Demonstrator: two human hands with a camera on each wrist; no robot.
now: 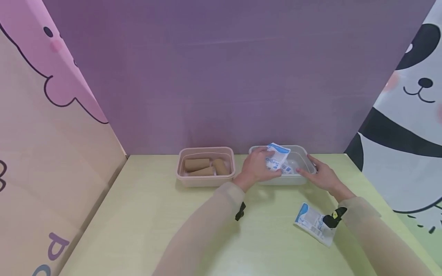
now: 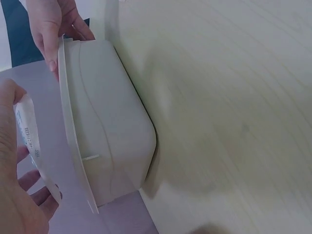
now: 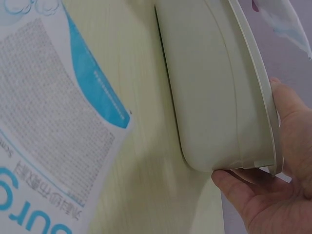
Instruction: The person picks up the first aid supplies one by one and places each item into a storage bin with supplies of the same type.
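A white packet with blue print, "Surgical" partly legible (image 1: 278, 155), is pinched by my left hand (image 1: 256, 167) over the pale grey plastic bin (image 1: 283, 180). In the left wrist view this packet (image 2: 30, 129) shows edge-on between thumb and fingers, apart from the bin's rim. My right hand (image 1: 324, 177) grips the bin's right end; in the right wrist view its thumb lies at the rim and its fingers (image 3: 234, 190) reach under the end wall. Inside the bin, white-and-blue printed packaging (image 1: 287, 168) is partly visible. How much lies there is hidden.
A pink bin (image 1: 205, 181) left of the grey one holds three brown rolls (image 1: 197, 164). Another printed packet (image 1: 312, 222) lies on the table (image 1: 138, 230) beneath my right wrist. A purple panel (image 1: 221, 76) rises behind both bins.
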